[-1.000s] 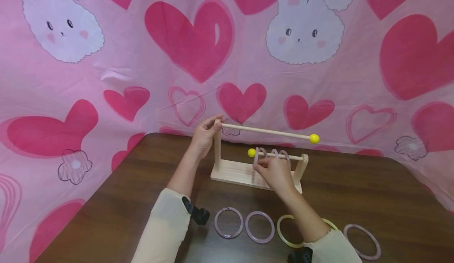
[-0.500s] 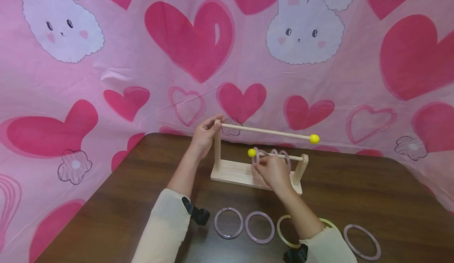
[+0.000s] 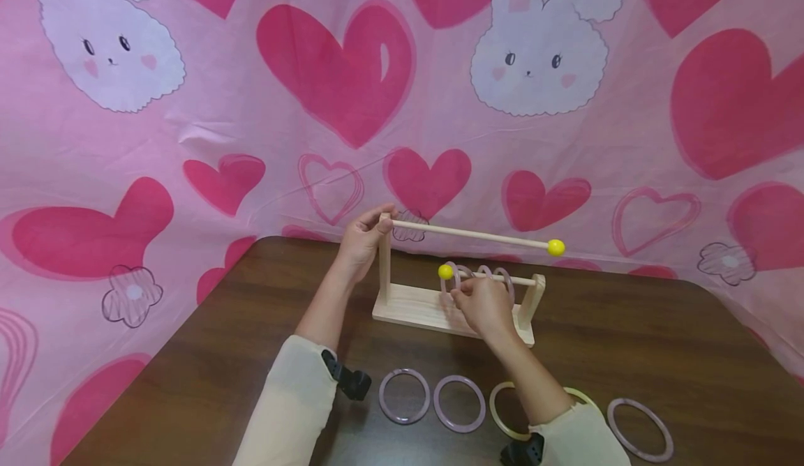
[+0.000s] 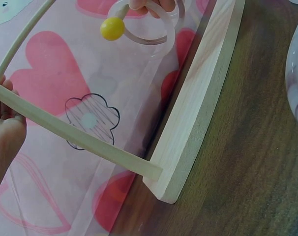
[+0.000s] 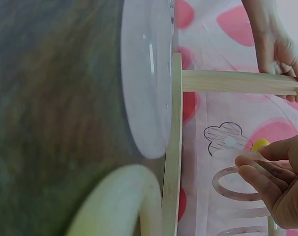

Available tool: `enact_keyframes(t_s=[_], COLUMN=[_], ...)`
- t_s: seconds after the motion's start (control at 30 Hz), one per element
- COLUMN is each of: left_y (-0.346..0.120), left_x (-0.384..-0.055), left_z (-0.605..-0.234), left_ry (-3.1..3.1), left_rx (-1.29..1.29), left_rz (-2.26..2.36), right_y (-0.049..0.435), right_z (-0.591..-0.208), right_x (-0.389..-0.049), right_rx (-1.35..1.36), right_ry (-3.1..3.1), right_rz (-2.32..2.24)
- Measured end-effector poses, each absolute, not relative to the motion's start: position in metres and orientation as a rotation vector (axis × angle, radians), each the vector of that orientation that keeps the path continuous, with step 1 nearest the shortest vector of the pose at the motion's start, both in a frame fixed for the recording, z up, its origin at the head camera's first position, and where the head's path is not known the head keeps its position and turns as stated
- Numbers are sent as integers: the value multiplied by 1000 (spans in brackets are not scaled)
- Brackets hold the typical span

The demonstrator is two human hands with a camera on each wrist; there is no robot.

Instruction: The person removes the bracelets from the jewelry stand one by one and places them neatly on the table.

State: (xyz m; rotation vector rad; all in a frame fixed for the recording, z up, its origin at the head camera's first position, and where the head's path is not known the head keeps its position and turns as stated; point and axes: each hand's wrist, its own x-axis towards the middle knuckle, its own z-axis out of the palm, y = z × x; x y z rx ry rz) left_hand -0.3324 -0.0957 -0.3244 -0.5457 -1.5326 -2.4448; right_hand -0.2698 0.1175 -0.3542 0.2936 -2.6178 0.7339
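My left hand (image 3: 364, 243) grips the top of the left post of a wooden rack (image 3: 421, 307), where the upper rod (image 3: 471, 232) joins it. My right hand (image 3: 488, 305) pinches a pale purple bangle (image 4: 171, 42) between thumb and fingers. This bangle is at the tip of the lower rod, right by its yellow ball (image 3: 445, 271). Further along the same rod hang several similar bangles (image 3: 510, 286), partly hidden behind the right hand. The upper rod carries no bangle and ends in another yellow ball (image 3: 555, 247).
A row of bangles lies on the brown table (image 3: 207, 375) in front of the rack: purple ones (image 3: 460, 430), yellow ones (image 3: 502, 427) partly under the right forearm, and a purple one (image 3: 666, 452) at the right. A pink heart-patterned cloth (image 3: 433, 117) hangs behind.
The right hand's pinched bangle has shifted slightly left, towards the lower rod's yellow ball. The right forearm has also moved a little left. My left hand stays on the post.
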Motion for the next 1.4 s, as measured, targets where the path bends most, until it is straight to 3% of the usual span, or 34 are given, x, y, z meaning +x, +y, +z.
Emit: enact_keyframes(t_s=[1.4], left_y=[-96], left_x=[-333], left_z=[-324], left_ry=[-1535], left_rx=[-550], left_rz=[-2443], right_y=[118], right_z=[-355], right_x=[-266], right_rx=[352], right_ry=[-2318], right_rz=[1071])
